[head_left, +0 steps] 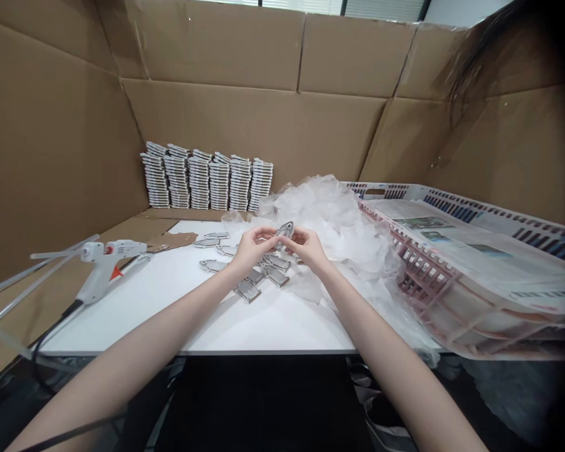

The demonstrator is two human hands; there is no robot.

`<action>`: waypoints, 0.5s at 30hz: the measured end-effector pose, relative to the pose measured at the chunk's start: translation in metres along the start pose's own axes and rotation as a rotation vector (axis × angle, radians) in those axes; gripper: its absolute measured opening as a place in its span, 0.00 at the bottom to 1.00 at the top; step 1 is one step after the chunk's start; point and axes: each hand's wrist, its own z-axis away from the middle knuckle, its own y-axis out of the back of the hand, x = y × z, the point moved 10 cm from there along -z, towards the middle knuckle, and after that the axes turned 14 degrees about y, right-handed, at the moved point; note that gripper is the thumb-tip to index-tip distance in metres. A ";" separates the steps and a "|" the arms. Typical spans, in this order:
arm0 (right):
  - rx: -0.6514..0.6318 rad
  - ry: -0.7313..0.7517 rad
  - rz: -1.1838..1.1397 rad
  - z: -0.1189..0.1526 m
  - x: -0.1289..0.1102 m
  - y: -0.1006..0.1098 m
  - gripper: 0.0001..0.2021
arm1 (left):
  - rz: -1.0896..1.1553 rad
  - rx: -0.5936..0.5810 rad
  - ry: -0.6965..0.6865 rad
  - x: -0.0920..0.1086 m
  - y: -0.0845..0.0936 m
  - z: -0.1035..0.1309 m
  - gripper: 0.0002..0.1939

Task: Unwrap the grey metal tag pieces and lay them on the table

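Both my hands pinch one small grey part with a pointed end, held up over the middle of the white table. My left hand grips it from the left, fingers closed. From the other side my right hand closes on it with thumb and fingers. Several similar grey parts lie loosely below and left of the hands, among them one grey part nearest the front. My fingers hide some of the held part and a few of the loose ones.
Neat stacks of similar parts stand against the cardboard wall. Crumpled clear plastic bags heap up behind and right of my hands. A pink and white basket stands at right. On the left lies a white glue gun with its cord.
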 end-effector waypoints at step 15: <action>0.073 -0.108 -0.109 0.005 0.011 0.001 0.25 | -0.190 0.004 -0.110 0.005 -0.004 0.001 0.19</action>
